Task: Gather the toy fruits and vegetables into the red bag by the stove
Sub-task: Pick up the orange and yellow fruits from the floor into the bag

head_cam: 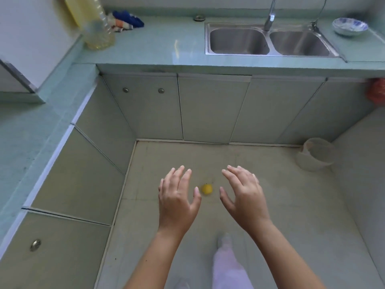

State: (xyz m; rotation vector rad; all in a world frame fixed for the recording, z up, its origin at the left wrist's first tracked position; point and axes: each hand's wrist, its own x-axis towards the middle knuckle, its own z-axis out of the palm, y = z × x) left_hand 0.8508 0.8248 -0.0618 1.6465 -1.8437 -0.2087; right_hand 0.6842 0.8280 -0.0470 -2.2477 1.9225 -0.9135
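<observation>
Both hands are spread, fingers relaxed, holding nothing — the left hand (177,197) and right hand (244,196) flank a yellow fruit (206,189) lying on the floor (291,205) between them. Farther off, a red bag (376,91) hangs at the desk (166,49) edge — right of the sink (268,54).

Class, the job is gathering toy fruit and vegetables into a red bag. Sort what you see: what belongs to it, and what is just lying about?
Belongs to the job: yellow toy fruit; left hand and right hand, both open, either side of it; red thing at the right edge, perhaps the bag.
Lying about: oil bottle; cloths; sink; patterned bowl; pale bin.
</observation>
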